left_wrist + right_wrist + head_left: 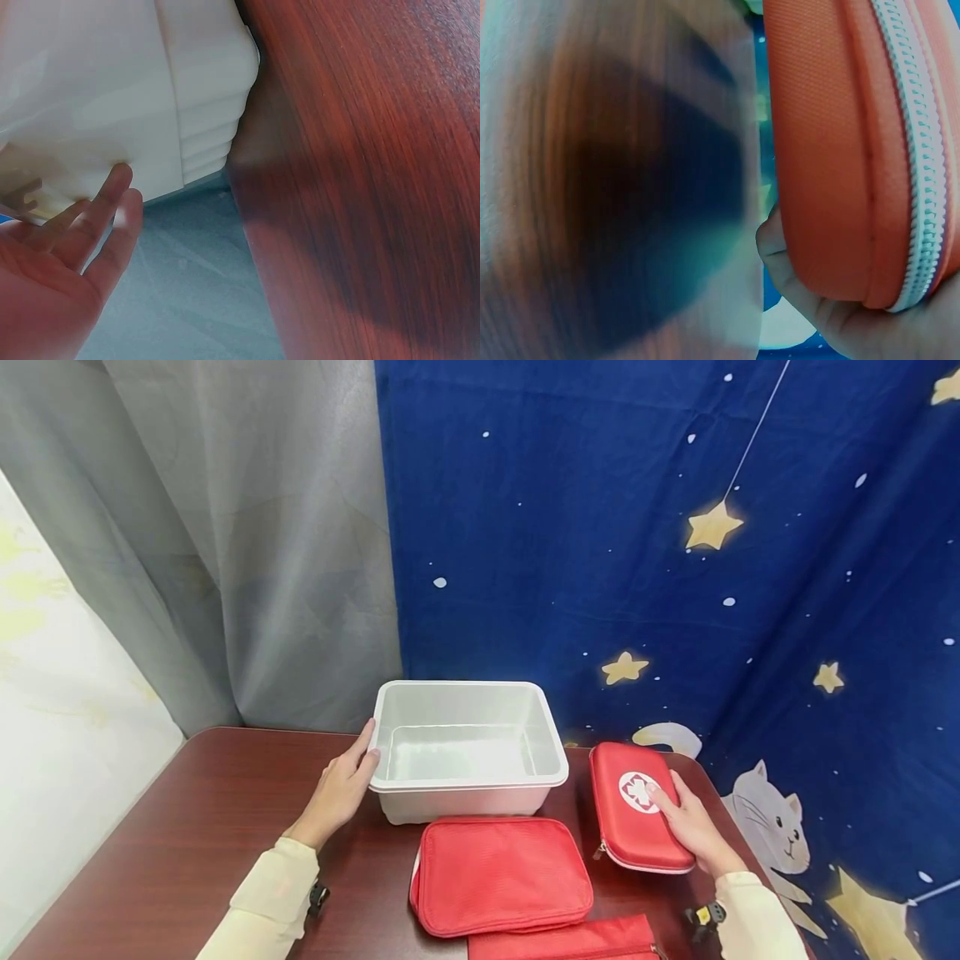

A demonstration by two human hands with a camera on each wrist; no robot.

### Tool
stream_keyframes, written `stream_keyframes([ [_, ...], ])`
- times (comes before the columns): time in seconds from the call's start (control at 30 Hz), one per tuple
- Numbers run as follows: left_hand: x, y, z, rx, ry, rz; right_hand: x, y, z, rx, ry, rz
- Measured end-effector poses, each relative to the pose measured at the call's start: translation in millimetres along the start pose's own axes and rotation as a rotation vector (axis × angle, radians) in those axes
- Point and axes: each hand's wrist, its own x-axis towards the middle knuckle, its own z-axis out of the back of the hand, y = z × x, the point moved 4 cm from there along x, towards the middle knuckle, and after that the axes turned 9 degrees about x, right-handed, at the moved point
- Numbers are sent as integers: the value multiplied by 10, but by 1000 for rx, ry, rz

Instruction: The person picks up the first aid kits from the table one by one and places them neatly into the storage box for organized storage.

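A white plastic bin stands at the back of the table, nothing inside it. My left hand touches its left side, fingertips at the rim; the left wrist view shows extended fingers against the outer wall. To the right of the bin, my right hand grips a red zippered first-aid case with a white round emblem, thumb on top. Its pale zipper shows up close in the right wrist view, with fingers wrapped underneath; the case is raised over the table.
A red fabric pouch lies in front of the bin, partly over a second red zippered pouch at the near edge of view. Behind the brown table hang a grey curtain and a blue star-patterned curtain.
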Motion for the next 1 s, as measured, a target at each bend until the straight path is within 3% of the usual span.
stream_keyframes([
  [0.73, 19, -9, 1, 1, -6, -9, 12, 561, -20, 84, -37, 24],
  [1.0, 2, 11, 0, 16, -8, -7, 23, 776, -156, 187, 15, 64],
])
